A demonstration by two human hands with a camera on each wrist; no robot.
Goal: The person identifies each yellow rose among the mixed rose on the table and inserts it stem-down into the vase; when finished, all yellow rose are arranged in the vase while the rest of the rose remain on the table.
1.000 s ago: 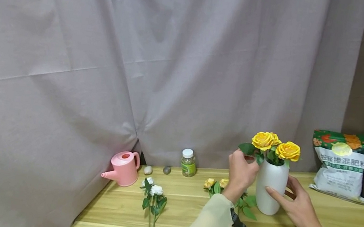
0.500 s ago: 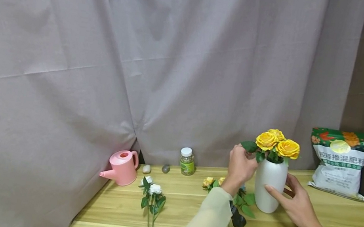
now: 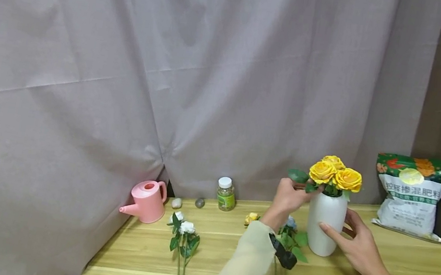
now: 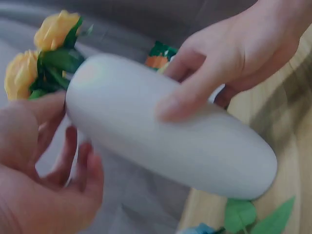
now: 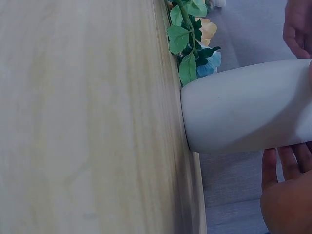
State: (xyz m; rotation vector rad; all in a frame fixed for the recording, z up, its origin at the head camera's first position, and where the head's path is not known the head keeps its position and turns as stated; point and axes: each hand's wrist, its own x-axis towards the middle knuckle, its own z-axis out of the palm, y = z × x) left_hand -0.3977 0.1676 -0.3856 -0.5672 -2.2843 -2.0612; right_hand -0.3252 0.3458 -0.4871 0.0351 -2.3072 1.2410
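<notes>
A white vase [image 3: 325, 225] stands upright on the table, with yellow roses [image 3: 332, 172] and green leaves rising from its mouth. My right hand [image 3: 362, 244] holds the vase from the right, thumb across its front and fingers behind; the left wrist view shows this thumb [image 4: 178, 105] on the white wall. At the rim on the other side is my left hand [image 3: 290, 199], its fingertips beside the leaves [image 3: 298, 176] under the blooms. In the left wrist view, its lower fingers [image 4: 80, 165] are loosely bent with nothing in them. The stems inside the vase are hidden.
Left of the vase lie long-stemmed flowers, a yellow one [image 3: 251, 218] and a blue one [image 3: 291, 223] among them. White roses [image 3: 187, 228] lie farther left. Behind stand a pink watering can [image 3: 149, 203], two stones and a jar [image 3: 226, 196]; a fertilizer bag [image 3: 409, 198] is back right.
The yellow roses have shifted slightly and sit closer together. My left hand's fingers have loosened and straightened toward the rim. The right hand keeps its hold on the vase.
</notes>
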